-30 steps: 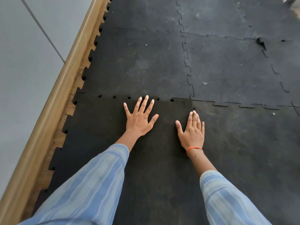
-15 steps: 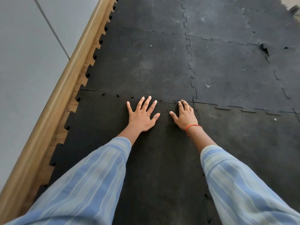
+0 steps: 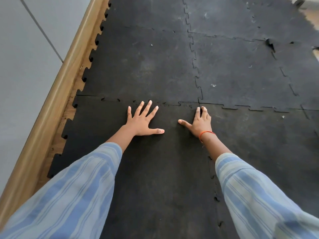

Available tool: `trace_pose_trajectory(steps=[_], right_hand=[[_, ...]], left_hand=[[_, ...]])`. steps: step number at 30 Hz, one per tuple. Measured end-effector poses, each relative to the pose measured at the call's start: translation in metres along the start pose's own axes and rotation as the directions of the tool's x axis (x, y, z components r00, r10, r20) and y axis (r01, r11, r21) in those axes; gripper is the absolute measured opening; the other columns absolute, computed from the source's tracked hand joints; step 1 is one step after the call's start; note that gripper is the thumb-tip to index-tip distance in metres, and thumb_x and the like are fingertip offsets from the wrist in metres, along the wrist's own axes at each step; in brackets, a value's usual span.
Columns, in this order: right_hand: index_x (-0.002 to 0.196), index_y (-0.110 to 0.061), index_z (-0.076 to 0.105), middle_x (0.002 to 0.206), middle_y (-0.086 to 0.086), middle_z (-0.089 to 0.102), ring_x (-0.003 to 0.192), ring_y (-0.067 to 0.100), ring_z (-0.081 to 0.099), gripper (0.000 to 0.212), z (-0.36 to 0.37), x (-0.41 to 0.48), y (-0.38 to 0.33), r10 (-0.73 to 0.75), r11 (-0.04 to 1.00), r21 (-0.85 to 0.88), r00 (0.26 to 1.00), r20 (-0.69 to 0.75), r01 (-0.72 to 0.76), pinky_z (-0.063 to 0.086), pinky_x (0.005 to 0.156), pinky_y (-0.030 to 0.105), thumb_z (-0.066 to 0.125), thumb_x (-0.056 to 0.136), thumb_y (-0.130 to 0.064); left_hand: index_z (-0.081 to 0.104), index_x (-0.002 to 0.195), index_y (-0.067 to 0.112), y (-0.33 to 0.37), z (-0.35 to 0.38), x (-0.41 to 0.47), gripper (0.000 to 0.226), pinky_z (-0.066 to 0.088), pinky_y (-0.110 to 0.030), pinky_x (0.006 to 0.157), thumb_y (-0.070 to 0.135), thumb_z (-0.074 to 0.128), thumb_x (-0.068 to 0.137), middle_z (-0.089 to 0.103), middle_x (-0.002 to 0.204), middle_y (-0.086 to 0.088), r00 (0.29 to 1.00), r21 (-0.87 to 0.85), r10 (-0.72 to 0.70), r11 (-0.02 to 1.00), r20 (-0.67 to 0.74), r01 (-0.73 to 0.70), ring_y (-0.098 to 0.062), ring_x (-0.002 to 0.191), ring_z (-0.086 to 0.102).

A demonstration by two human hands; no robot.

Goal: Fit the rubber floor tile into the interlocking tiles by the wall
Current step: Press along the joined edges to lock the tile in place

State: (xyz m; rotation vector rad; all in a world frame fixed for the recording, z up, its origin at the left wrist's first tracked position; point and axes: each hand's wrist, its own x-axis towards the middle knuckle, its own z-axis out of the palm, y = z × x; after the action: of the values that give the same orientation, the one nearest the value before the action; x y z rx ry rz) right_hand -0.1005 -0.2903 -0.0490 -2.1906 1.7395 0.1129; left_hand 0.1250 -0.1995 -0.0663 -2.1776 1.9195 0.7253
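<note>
A black rubber floor tile [image 3: 155, 169] with toothed edges lies flat beside the wall, under both of my hands. My left hand [image 3: 141, 121] presses flat on it with fingers spread, fingertips at the far seam. My right hand [image 3: 200, 123] rests flat near the tile's far right corner, fingertips at the spot where the tiles' corners meet. The neighbouring tile [image 3: 141, 66] beyond the seam lies flat. The far seam looks mostly closed, with small gaps at its left end. Neither hand grips anything.
A wooden skirting board [image 3: 57, 94] runs along the grey wall [image 3: 22, 66] on the left, with a strip of bare wooden floor [image 3: 72, 100] showing beside the tile teeth. More black interlocking tiles [image 3: 241, 69] cover the floor to the right and ahead. My striped sleeves fill the bottom.
My right hand has slid forward and right toward the tile's far corner. My left hand has stayed pressed near the far seam. The gaps along that seam have narrowed.
</note>
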Motion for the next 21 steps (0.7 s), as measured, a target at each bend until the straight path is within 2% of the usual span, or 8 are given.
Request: trace_pose_trajectory(steps=[4,6,7,9,11,12,16,21], right_hand=[[0.15,-0.002,0.006,0.159,0.02,0.003,0.147,0.034,0.003,0.107,-0.012,0.004,-0.011,0.051,0.997,-0.06,0.992,0.118,-0.044,0.009,0.12,0.048,0.048,0.08,-0.071],[0.15,-0.006,0.01,0.159,0.018,0.006,0.147,0.033,0.005,0.098,-0.017,0.004,-0.021,0.038,0.992,-0.126,0.99,0.136,-0.021,0.008,0.118,0.052,0.05,0.083,-0.066],[0.15,-0.01,0.014,0.159,0.016,0.009,0.147,0.032,0.008,0.091,-0.019,0.004,-0.028,-0.025,0.987,-0.155,0.992,0.123,0.044,0.009,0.118,0.053,0.052,0.085,-0.061],[0.15,-0.013,0.017,0.159,0.011,0.012,0.146,0.032,0.011,0.085,-0.016,0.001,-0.049,-0.231,0.962,-0.112,0.961,0.152,0.249,0.014,0.119,0.052,0.057,0.086,-0.053],[0.152,-0.016,0.013,0.161,0.007,0.008,0.147,0.03,0.006,0.091,-0.007,-0.005,-0.08,-0.383,0.918,-0.004,0.887,0.257,0.397,0.014,0.119,0.052,0.063,0.084,-0.05],[0.152,-0.018,0.011,0.162,0.004,0.005,0.148,0.029,0.001,0.096,-0.001,-0.008,-0.096,-0.419,0.9,0.011,0.857,0.301,0.436,0.012,0.119,0.054,0.066,0.081,-0.052],[0.152,-0.026,0.01,0.162,-0.006,-0.003,0.148,0.028,-0.009,0.111,0.015,-0.009,-0.136,-0.409,0.897,-0.018,0.844,0.347,0.442,0.006,0.11,0.069,0.076,0.067,-0.057],[0.151,-0.026,0.013,0.161,-0.008,-0.001,0.148,0.026,-0.006,0.109,0.007,-0.006,-0.143,-0.368,0.913,-0.027,0.85,0.377,0.407,0.011,0.11,0.072,0.078,0.068,-0.051]], left_hand=[[-0.016,0.15,0.041,0.004,-0.014,-0.001,0.107,-0.013,-0.064,0.111,0.087,0.041,0.072,-0.031,0.158,0.009,0.998,-0.019,-0.005,1.0,0.06,0.006,-0.022,0.147,-0.026],[-0.007,0.153,0.038,0.001,-0.019,-0.005,0.106,-0.007,-0.063,0.114,0.081,0.049,0.074,-0.023,0.161,0.009,0.999,-0.052,0.011,0.999,0.034,-0.009,-0.021,0.149,-0.018],[-0.003,0.154,0.035,-0.005,-0.021,-0.009,0.105,-0.003,-0.062,0.115,0.079,0.051,0.075,-0.019,0.162,0.007,1.0,-0.062,-0.003,0.998,-0.003,0.003,-0.022,0.15,-0.014],[-0.001,0.155,0.028,-0.027,-0.021,-0.022,0.11,0.001,-0.059,0.117,0.081,0.05,0.074,-0.015,0.163,0.001,0.989,-0.103,-0.129,0.987,-0.069,0.122,-0.024,0.15,-0.011],[-0.006,0.155,0.022,-0.06,-0.017,-0.037,0.118,0.001,-0.056,0.118,0.084,0.048,0.071,-0.017,0.163,-0.004,0.962,-0.122,-0.262,0.96,-0.082,0.252,-0.027,0.15,-0.012],[-0.009,0.155,0.02,-0.075,-0.016,-0.044,0.121,0.002,-0.055,0.118,0.085,0.048,0.07,-0.019,0.162,-0.006,0.958,-0.108,-0.279,0.957,-0.064,0.271,-0.027,0.15,-0.013],[-0.012,0.154,0.018,-0.097,-0.023,-0.046,0.119,0.003,-0.055,0.118,0.076,0.054,0.075,-0.023,0.161,-0.006,0.978,-0.102,-0.203,0.973,0.039,0.206,-0.028,0.149,-0.014],[-0.016,0.153,0.018,-0.096,-0.03,-0.045,0.116,0.004,-0.056,0.118,0.075,0.052,0.079,-0.027,0.16,-0.006,0.974,-0.051,-0.2,0.977,0.105,0.206,-0.028,0.149,-0.017]])
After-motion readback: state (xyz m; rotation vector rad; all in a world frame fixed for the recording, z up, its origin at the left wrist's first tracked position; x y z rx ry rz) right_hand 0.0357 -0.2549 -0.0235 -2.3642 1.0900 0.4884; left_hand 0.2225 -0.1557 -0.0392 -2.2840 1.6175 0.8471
